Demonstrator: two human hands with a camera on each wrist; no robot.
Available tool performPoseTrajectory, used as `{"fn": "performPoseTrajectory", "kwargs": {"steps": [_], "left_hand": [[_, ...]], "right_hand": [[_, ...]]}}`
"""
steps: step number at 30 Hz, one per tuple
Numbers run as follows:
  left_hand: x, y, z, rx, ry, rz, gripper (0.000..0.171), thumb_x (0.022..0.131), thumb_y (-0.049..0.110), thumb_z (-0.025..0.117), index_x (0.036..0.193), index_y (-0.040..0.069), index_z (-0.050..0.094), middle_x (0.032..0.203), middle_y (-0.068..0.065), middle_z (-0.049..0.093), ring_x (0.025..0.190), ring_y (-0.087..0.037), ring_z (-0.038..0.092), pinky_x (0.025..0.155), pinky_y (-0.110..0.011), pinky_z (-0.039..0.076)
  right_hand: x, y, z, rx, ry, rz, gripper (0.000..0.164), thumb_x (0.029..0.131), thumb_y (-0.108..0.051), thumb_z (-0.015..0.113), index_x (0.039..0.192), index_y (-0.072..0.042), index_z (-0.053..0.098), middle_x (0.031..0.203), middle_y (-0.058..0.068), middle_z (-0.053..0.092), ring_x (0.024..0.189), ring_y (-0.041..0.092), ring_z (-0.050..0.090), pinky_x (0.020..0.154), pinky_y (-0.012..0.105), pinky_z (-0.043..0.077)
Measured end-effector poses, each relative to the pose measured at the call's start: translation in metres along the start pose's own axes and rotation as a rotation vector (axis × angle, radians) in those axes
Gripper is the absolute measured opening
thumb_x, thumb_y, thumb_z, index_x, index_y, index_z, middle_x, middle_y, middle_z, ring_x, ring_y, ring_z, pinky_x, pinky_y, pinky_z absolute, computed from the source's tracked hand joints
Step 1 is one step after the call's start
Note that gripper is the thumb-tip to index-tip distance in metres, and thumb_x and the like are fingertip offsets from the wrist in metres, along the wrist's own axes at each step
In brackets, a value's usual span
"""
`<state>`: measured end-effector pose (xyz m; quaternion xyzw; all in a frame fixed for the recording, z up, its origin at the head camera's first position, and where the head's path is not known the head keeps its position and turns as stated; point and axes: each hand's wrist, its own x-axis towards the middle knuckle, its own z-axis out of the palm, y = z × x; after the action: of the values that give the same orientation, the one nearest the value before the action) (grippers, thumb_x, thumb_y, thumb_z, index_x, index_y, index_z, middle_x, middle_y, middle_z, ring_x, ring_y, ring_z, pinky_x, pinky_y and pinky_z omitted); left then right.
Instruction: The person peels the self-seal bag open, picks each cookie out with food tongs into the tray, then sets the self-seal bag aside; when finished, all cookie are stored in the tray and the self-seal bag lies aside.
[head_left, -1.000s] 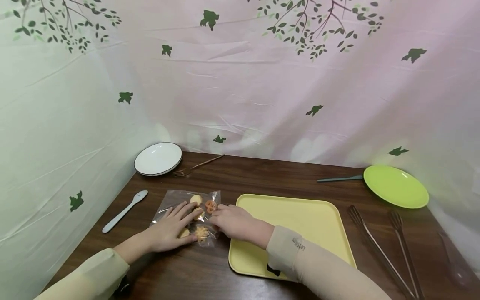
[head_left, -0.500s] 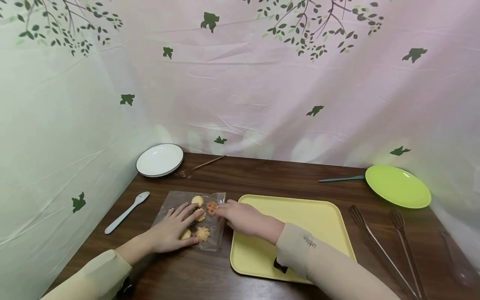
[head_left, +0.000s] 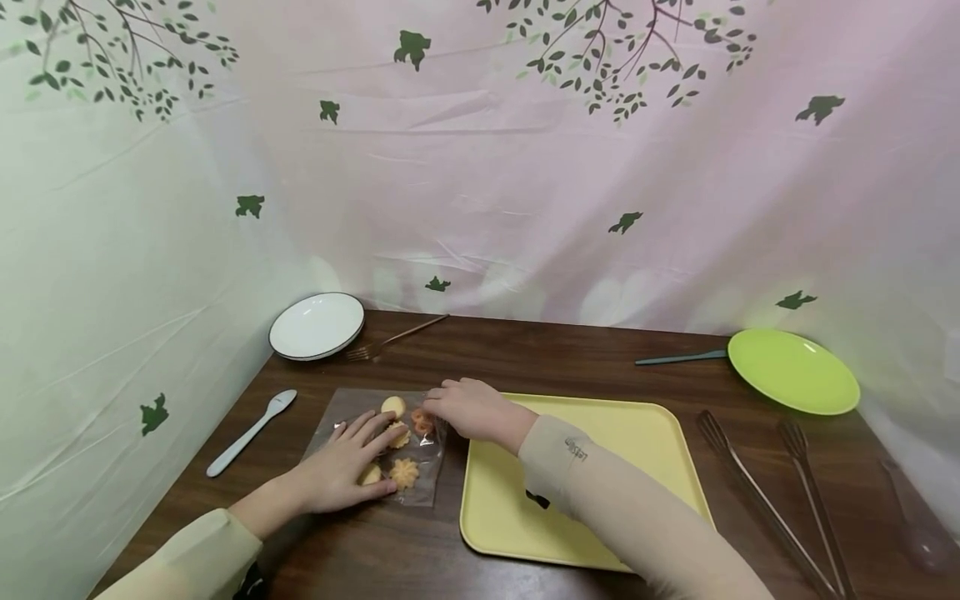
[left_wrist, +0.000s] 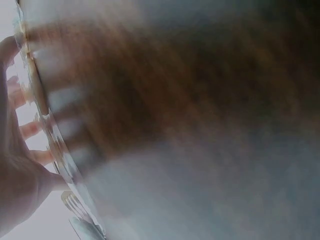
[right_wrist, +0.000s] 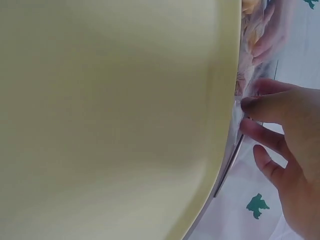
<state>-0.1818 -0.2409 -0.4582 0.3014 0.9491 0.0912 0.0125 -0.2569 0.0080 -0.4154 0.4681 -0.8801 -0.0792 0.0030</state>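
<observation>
At the far left lies a pale blue utensil [head_left: 252, 433], apart from the work; a loose sleeve could nudge it, so the left elbow should stay low and quiet. Next comes the left hand [head_left: 341, 471], its fingers spread and laid flat over the clear bag [head_left: 341, 407], clamped on nothing. That bag lies on the dark table [head_left: 375, 546], between the utensil and the yellow tray [head_left: 637, 450]. A flat palm seems right for steadying the slippery film, but the weight is best put on bare plastic: the star-shaped cookie [head_left: 404, 473] by the thumb and the round cookie [head_left: 393, 406] by the fingertips look crumbly.

At the bag's right edge, near the orange pretzel [head_left: 423, 422], is the right hand [head_left: 472, 408]. In the right wrist view its fingers are bent and close to one another at the film; whether they pinch it, I cannot tell. Good handling here calls for taking only the plastic rim, clear of the pretzel, with small, even force while the other palm anchors the rest. A sharp tug could split the film and scatter pieces. The right forearm reaches across the tray, so lifting the wrist slightly would avoid shoving it.
</observation>
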Motion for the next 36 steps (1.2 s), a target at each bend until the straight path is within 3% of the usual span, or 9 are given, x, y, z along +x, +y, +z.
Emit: {"fn": "performPoseTrajectory", "kwargs": {"steps": [7, 12, 15, 19, 26, 31, 36], "left_hand": [[0.001, 0.000, 0.000, 0.007, -0.010, -0.016, 0.076, 0.087, 0.068, 0.045, 0.150, 0.029, 0.026, 0.155, -0.006, 0.024, 0.141, -0.037, 0.022, 0.098, -0.071, 0.027], [0.001, 0.000, 0.000, 0.001, -0.011, -0.015, 0.076, 0.087, 0.067, 0.045, 0.150, 0.029, 0.027, 0.155, -0.006, 0.024, 0.141, -0.037, 0.023, 0.097, -0.072, 0.027], [0.001, 0.000, -0.001, -0.001, -0.014, -0.014, 0.076, 0.087, 0.067, 0.046, 0.150, 0.028, 0.027, 0.155, -0.006, 0.024, 0.141, -0.037, 0.023, 0.098, -0.072, 0.027], [0.002, 0.001, -0.002, 0.001, -0.026, -0.012, 0.077, 0.087, 0.068, 0.045, 0.150, 0.028, 0.027, 0.155, -0.007, 0.024, 0.141, -0.038, 0.023, 0.098, -0.071, 0.027], [0.002, 0.002, -0.005, -0.014, -0.047, -0.025, 0.077, 0.086, 0.068, 0.046, 0.149, 0.029, 0.027, 0.155, -0.007, 0.024, 0.140, -0.038, 0.023, 0.099, -0.071, 0.027], [0.004, 0.002, -0.007, -0.014, -0.055, -0.024, 0.076, 0.087, 0.068, 0.045, 0.149, 0.028, 0.029, 0.154, -0.006, 0.026, 0.139, -0.037, 0.025, 0.100, -0.068, 0.028], [0.009, 0.002, -0.011, -0.021, -0.057, -0.062, 0.071, 0.088, 0.067, 0.044, 0.147, 0.028, 0.033, 0.151, -0.005, 0.031, 0.137, -0.037, 0.030, 0.100, -0.068, 0.028]], "right_hand": [[0.008, 0.002, 0.004, -0.089, 0.052, 0.017, 0.022, 0.095, -0.018, 0.058, 0.114, -0.026, 0.064, 0.118, -0.009, 0.060, 0.102, 0.010, 0.059, 0.074, 0.026, 0.051], [0.002, 0.007, 0.005, -0.034, 0.078, 0.034, 0.011, 0.095, -0.015, 0.057, 0.090, -0.023, 0.063, 0.095, -0.009, 0.058, 0.081, 0.009, 0.052, 0.057, 0.021, 0.040], [-0.002, 0.011, 0.005, -0.027, 0.093, 0.035, 0.014, 0.095, -0.014, 0.057, 0.085, -0.023, 0.062, 0.091, -0.009, 0.058, 0.076, 0.011, 0.048, 0.054, 0.021, 0.034], [-0.011, 0.015, 0.005, -0.036, 0.090, 0.038, 0.012, 0.095, -0.017, 0.057, 0.088, -0.023, 0.064, 0.092, -0.009, 0.059, 0.076, 0.011, 0.049, 0.053, 0.020, 0.035], [-0.025, 0.016, 0.007, -0.022, 0.089, 0.020, 0.012, 0.091, -0.016, 0.058, 0.091, -0.024, 0.067, 0.100, -0.005, 0.055, 0.084, 0.013, 0.048, 0.058, 0.022, 0.041], [-0.038, 0.006, 0.005, 0.053, 0.106, -0.067, 0.022, 0.089, -0.011, 0.058, 0.107, -0.021, 0.066, 0.110, -0.004, 0.059, 0.098, 0.014, 0.055, 0.078, 0.028, 0.050], [-0.054, -0.011, 0.004, 0.117, 0.030, -0.150, 0.036, 0.086, -0.005, 0.057, 0.117, -0.020, 0.063, 0.122, -0.006, 0.059, 0.114, 0.012, 0.054, 0.092, 0.029, 0.048]]}}
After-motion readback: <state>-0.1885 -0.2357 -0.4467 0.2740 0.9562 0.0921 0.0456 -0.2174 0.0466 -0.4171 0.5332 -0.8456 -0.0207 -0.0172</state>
